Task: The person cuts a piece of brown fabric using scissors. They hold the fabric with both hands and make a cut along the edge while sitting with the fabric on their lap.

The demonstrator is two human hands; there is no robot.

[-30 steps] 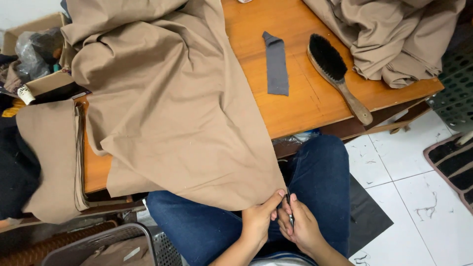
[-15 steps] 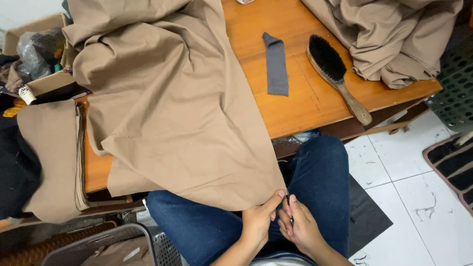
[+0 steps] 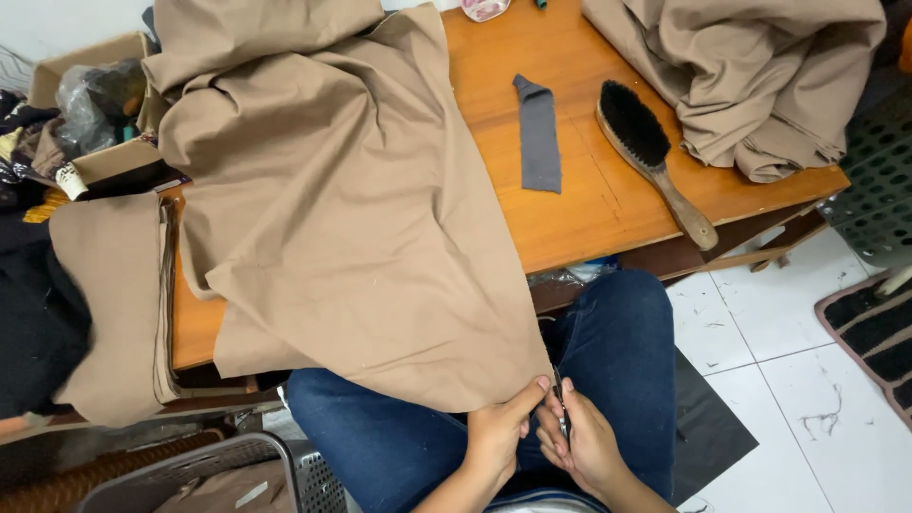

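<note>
Both hands meet at the lap: the left hand pinches the corner of the tan cloth draped off the table, while the right hand clasps a small metal tool just beside that corner.

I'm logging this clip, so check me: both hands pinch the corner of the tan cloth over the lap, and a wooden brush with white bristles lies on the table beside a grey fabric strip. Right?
Not quite. The head view shows the brush has black bristles, not white. The rest holds: the left hand and right hand pinch the corner of the tan cloth over the lap, and the brush lies on the table beside the grey fabric strip.
</note>
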